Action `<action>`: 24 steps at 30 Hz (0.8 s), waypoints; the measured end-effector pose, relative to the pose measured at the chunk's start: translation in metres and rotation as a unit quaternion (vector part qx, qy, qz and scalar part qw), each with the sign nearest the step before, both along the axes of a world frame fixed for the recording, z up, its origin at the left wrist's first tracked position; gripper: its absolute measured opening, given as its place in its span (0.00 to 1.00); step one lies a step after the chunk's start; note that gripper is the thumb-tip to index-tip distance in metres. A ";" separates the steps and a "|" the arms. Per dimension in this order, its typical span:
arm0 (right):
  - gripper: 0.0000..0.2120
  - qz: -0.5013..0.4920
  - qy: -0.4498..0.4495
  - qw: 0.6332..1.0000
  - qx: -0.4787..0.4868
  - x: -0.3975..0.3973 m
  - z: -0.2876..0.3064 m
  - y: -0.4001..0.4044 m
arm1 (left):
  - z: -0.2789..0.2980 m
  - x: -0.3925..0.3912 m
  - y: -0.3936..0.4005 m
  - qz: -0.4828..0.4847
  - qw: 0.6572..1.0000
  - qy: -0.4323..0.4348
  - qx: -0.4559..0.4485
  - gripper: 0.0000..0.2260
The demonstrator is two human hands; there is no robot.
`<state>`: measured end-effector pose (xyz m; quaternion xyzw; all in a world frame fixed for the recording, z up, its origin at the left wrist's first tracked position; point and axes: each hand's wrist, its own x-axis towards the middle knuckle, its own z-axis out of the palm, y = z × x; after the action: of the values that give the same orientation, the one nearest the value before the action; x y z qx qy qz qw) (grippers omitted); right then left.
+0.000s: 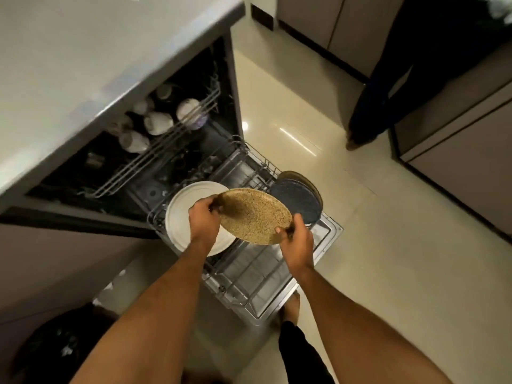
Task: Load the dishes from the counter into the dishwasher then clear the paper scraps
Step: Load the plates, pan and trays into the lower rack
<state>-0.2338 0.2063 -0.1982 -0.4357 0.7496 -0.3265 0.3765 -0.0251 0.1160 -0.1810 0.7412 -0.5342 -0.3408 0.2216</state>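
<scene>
White plate (177, 217) stands on edge at the left of the lower rack (249, 275), presumably slotted in tines. Left hand (203, 217) and right hand (295, 236) pinch opposite rims of the speckled plate (255, 216), fingers curled, held tilted over the rack, likely for slotting. Dark plates (299, 199) stand right.

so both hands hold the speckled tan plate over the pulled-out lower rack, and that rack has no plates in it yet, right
Not quite. Both hands, left and right, do hold the speckled tan plate over the lower rack, but the head view shows plates already in it: a white plate and a dark blue plate.
</scene>
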 end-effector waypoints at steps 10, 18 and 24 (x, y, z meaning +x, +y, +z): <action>0.08 -0.083 0.010 0.996 -0.003 -0.063 -0.085 -0.004 | -0.084 -0.090 -0.044 -0.058 0.998 0.006 0.035 0.16; 0.04 -0.122 0.028 0.992 -0.034 -0.101 -0.134 -0.044 | -0.128 -0.142 -0.105 -0.098 0.994 0.031 0.030 0.14; 0.06 -0.126 0.034 0.991 -0.004 -0.115 -0.160 -0.050 | -0.158 -0.158 -0.119 -0.113 0.992 0.023 0.052 0.15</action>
<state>-0.3492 0.1560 -0.3587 -0.3497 0.8099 -0.3592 0.3047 -0.1832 -0.0034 -0.3388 0.6783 -0.5912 -0.4078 0.1552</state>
